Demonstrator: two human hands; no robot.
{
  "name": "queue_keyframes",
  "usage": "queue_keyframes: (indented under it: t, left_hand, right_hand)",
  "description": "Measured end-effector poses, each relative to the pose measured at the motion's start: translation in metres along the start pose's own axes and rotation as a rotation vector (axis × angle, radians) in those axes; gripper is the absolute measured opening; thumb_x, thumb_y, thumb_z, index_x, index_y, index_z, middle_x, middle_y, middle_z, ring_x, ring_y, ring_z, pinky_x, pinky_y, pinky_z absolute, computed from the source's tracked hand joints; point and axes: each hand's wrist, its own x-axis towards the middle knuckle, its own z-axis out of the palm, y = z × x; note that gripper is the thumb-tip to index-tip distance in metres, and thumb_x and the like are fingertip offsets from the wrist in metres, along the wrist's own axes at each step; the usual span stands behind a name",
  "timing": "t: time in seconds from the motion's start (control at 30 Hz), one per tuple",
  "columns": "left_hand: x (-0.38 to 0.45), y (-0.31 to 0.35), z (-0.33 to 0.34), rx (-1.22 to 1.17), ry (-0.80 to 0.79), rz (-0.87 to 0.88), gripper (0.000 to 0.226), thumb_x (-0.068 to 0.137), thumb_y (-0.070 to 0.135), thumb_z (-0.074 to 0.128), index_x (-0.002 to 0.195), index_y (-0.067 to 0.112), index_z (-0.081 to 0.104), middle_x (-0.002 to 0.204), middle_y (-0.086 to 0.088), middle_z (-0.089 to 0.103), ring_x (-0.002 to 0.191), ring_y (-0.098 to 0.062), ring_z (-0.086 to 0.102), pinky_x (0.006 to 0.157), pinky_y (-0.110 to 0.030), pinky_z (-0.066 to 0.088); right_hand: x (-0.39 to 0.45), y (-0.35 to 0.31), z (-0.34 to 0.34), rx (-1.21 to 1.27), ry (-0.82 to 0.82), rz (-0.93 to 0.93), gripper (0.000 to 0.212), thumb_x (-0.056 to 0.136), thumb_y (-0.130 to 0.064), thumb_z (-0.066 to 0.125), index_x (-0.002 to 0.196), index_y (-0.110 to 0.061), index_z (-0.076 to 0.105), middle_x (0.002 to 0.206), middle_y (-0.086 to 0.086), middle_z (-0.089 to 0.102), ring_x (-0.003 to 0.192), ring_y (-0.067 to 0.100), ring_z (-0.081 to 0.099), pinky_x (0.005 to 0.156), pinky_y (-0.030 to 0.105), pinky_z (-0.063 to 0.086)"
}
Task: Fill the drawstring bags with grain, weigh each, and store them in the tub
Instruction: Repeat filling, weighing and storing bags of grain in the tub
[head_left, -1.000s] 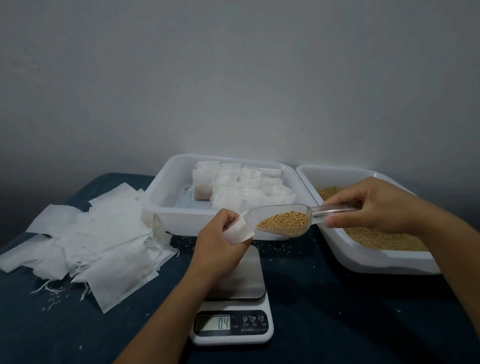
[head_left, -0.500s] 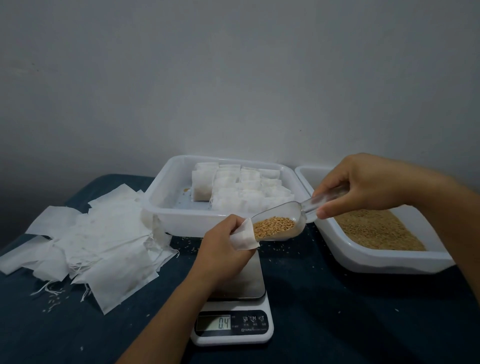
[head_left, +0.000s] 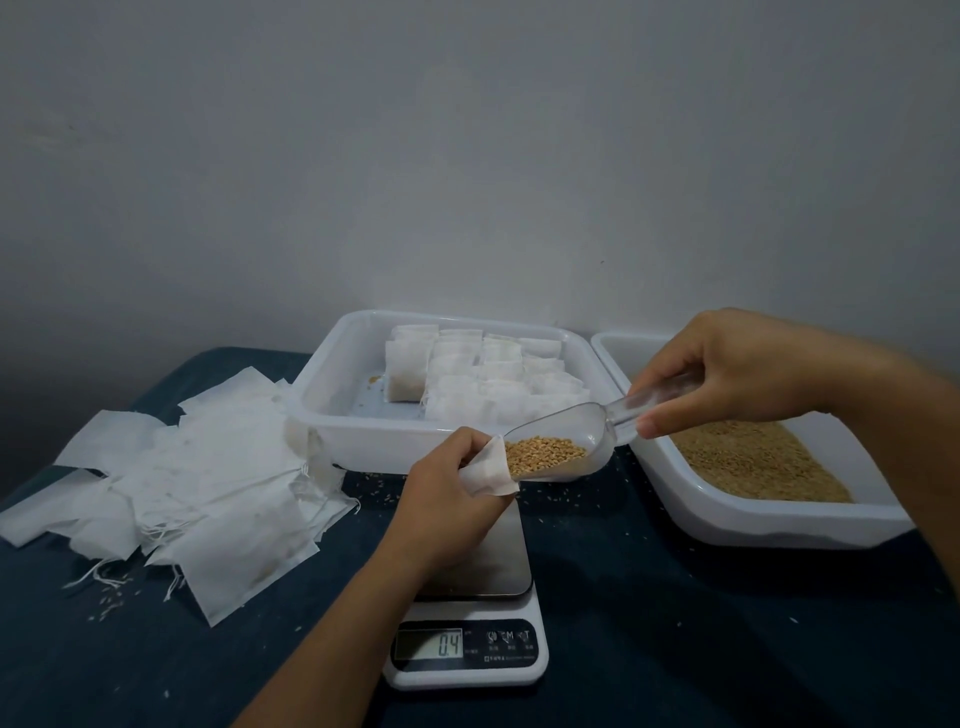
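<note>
Tilted further since the earlier frame, the clear plastic scoop (head_left: 566, 441) of golden grain (head_left: 543, 451) meets the small white drawstring bag (head_left: 488, 470). Right hand (head_left: 727, 371) pinches its raised handle so grain slides down; left hand (head_left: 447, 491) grips the bag above the scale (head_left: 467, 644), holding its mouth open.

Clear glossy plastic scoop (head_left: 571, 441) with matt golden grain (head_left: 543, 454). Flat white drawstring bags (head_left: 208, 483): thin matt fabric, probably non-woven. Two white smooth plastic tubs (head_left: 332, 415), (head_left: 753, 525). White plastic scale (head_left: 467, 649), brushed-metal platter. Dark blue matt cloth tabletop (head_left: 675, 623).
</note>
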Motion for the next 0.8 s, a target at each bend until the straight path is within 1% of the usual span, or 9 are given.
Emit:
queue_keyframes:
  t: [0.1,0.17,0.27,0.37,0.43,0.57,0.7,0.8]
  left_hand:
    - [-0.0004,-0.0004,0.0002,-0.009,-0.008,-0.011,0.025,0.084,0.021,0.083,0.100,0.033,0.067,0.096,0.013,0.073,0.085,-0.008,0.068,0.069,-0.021,0.056]
    - [-0.0004,-0.0002,0.0004,-0.020,-0.015,-0.017,0.024,0.084,0.022,0.083,0.100,0.033,0.067,0.096,0.013,0.073,0.085,-0.008,0.068,0.069,-0.024,0.057]
    - [0.0001,-0.0002,0.0010,-0.035,-0.018,-0.028,0.024,0.084,0.023,0.083,0.101,0.032,0.068,0.097,0.013,0.074,0.088,-0.010,0.069,0.075,-0.029,0.059]
    - [0.0003,-0.0006,0.0006,-0.037,-0.020,-0.033,0.024,0.085,0.024,0.084,0.101,0.031,0.068,0.098,0.012,0.074,0.090,-0.010,0.069,0.076,-0.030,0.059]
    - [0.0001,-0.0009,0.0002,-0.036,-0.019,-0.030,0.024,0.085,0.025,0.084,0.101,0.031,0.068,0.098,0.012,0.074,0.089,-0.009,0.069,0.076,-0.028,0.059]
    - [0.0006,-0.0008,0.0001,-0.036,-0.014,-0.029,0.023,0.085,0.026,0.084,0.101,0.032,0.068,0.097,0.014,0.073,0.087,-0.008,0.068,0.071,-0.020,0.057]
    - [0.0005,-0.0010,0.0002,-0.033,-0.010,-0.023,0.023,0.085,0.026,0.083,0.100,0.033,0.068,0.096,0.015,0.073,0.087,-0.007,0.068,0.070,-0.018,0.055]
    - [0.0004,-0.0008,-0.0001,-0.040,-0.008,-0.025,0.024,0.084,0.026,0.084,0.100,0.035,0.068,0.095,0.016,0.073,0.086,-0.006,0.068,0.070,-0.016,0.054]
  right_hand:
    - [-0.0016,-0.0011,-0.0033,-0.004,-0.007,-0.010,0.044,0.056,-0.077,0.075,0.097,-0.062,0.075,0.087,-0.026,0.076,0.083,-0.005,0.070,0.076,0.024,0.053]
    - [-0.0024,-0.0014,-0.0050,-0.006,-0.011,-0.010,0.045,0.056,-0.078,0.075,0.098,-0.063,0.074,0.089,-0.027,0.076,0.084,-0.006,0.070,0.079,0.026,0.054]
    - [-0.0041,-0.0023,-0.0065,0.002,-0.016,0.000,0.044,0.057,-0.076,0.076,0.098,-0.061,0.075,0.089,-0.028,0.076,0.085,-0.007,0.070,0.079,0.025,0.052]
    - [-0.0060,-0.0037,-0.0069,0.006,-0.019,0.016,0.046,0.057,-0.074,0.076,0.098,-0.054,0.079,0.089,-0.027,0.077,0.084,-0.006,0.070,0.080,0.025,0.053]
    - [-0.0069,-0.0052,-0.0071,0.004,-0.021,0.026,0.048,0.056,-0.075,0.076,0.098,-0.051,0.080,0.089,-0.027,0.076,0.084,-0.006,0.070,0.080,0.025,0.052]
    - [-0.0078,-0.0065,-0.0080,0.000,-0.017,0.037,0.050,0.055,-0.077,0.075,0.097,-0.051,0.080,0.088,-0.027,0.077,0.084,-0.006,0.070,0.081,0.027,0.054]
    - [-0.0086,-0.0062,-0.0077,-0.006,-0.019,0.040,0.048,0.055,-0.078,0.075,0.097,-0.055,0.078,0.089,-0.025,0.077,0.085,-0.001,0.072,0.090,0.036,0.060]
    - [-0.0091,-0.0042,-0.0065,-0.003,-0.023,0.036,0.047,0.055,-0.079,0.075,0.098,-0.058,0.077,0.089,-0.022,0.078,0.084,0.004,0.073,0.092,0.043,0.061]
